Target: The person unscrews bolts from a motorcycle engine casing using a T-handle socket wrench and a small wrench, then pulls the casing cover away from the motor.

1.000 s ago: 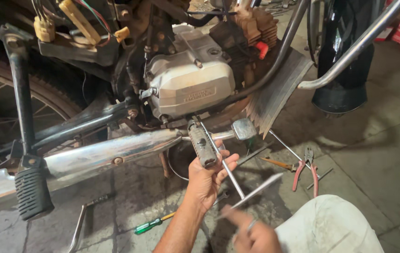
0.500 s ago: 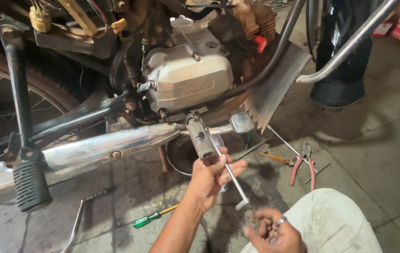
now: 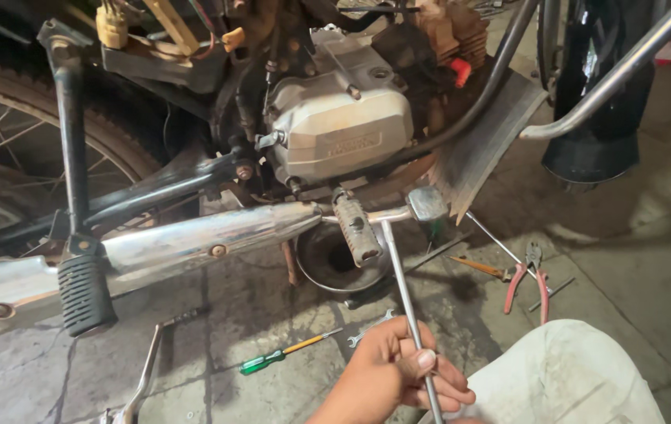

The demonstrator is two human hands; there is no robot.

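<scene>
**Fingers wrapped around a long metal rod**

Fingers (image 3: 445,389) of the left hand (image 3: 394,377) are curled tight around a thin metal rod (image 3: 406,302). The thumb presses on the rod from the front. The rod goes up from the hand and ends at a bar just under the engine (image 3: 343,133) of a motorbike. The low end of the rod runs off the bottom edge. The right hand is not in the picture.

A ribbed footpeg (image 3: 356,229) sticks out right beside the top of the rod. A flat pedal (image 3: 427,202) sits on the other side of it. A shiny exhaust pipe (image 3: 194,239) runs to the left, close to the footpeg. A dark round pan (image 3: 327,263) lies on the floor behind the rod, under the engine.

A screwdriver with a green handle (image 3: 276,357) lies on the floor to the left of the hand. Pliers with red handles (image 3: 530,275) lie to the right, well apart from the hand. A black kick lever (image 3: 76,235) hangs down far on the left. A knee in pale cloth (image 3: 563,377) is low on the right, near the hand.
</scene>
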